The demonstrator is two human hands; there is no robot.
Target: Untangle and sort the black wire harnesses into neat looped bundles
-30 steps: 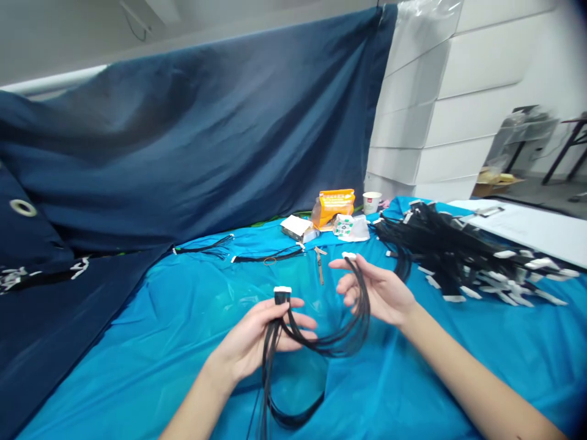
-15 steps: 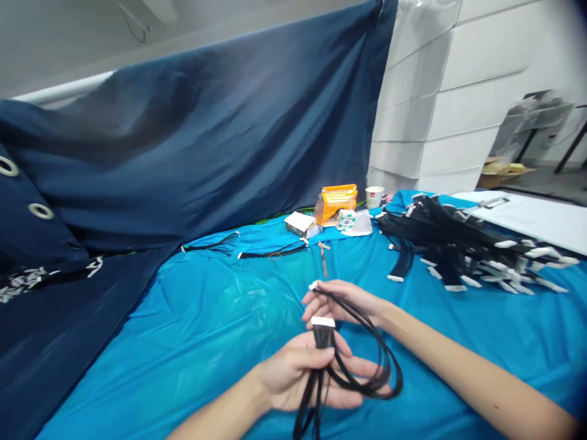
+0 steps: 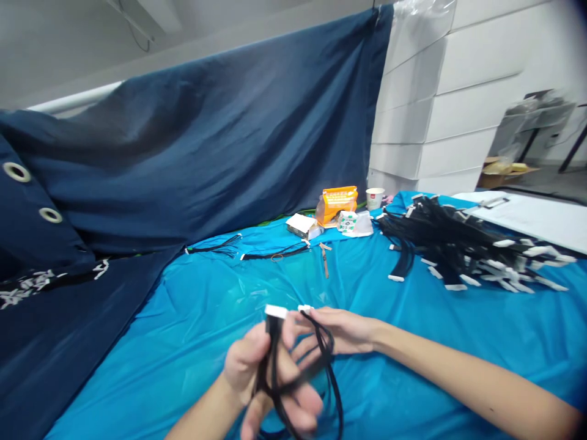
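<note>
- Head view: black cable (image 3: 338, 394), looped between and below both hands.
- Left hand (image 3: 250, 355): gripping cable beneath one white plug (image 3: 276, 312), neck near upright.
- Right hand (image 3: 349, 330): pinching second plug (image 3: 306, 308), just right of the first.

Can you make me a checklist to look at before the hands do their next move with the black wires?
1. Left hand holds the black wires just below one white end: ok.
2. Right hand has its fingers at the other white end: ok.
3. Wires hang straight, with no loops or crossings: not ok, they loop and cross.
4. Tiny details on the white ends look right: cannot tell, too small and blurry.
5. Paper cup at the back stands upright: ok.
6. Hands are apart from the big cable pile: ok.
</note>
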